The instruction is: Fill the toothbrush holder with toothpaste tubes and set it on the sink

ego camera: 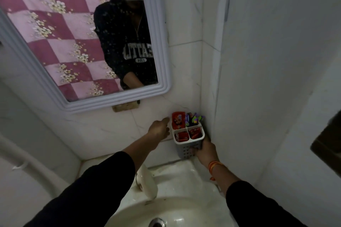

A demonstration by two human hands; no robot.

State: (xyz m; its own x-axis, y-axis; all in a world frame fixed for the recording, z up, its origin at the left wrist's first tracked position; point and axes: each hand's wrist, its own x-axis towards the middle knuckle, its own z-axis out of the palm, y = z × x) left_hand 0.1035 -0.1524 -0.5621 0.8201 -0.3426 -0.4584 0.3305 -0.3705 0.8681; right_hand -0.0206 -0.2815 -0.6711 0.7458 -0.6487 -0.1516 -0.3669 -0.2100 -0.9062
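The sink (186, 175) sat in the tiled corner, and the toothbrush holder (188, 145) stood at its back rim, near the wall. Red toothpaste tubes (186, 131) filled three compartments, so filling looked done; only letting go seemed left. The right hand (207, 148) gripped the holder's lower wall. The left hand (159, 128) hovered beside it, fingers loosely spread, holding nothing.
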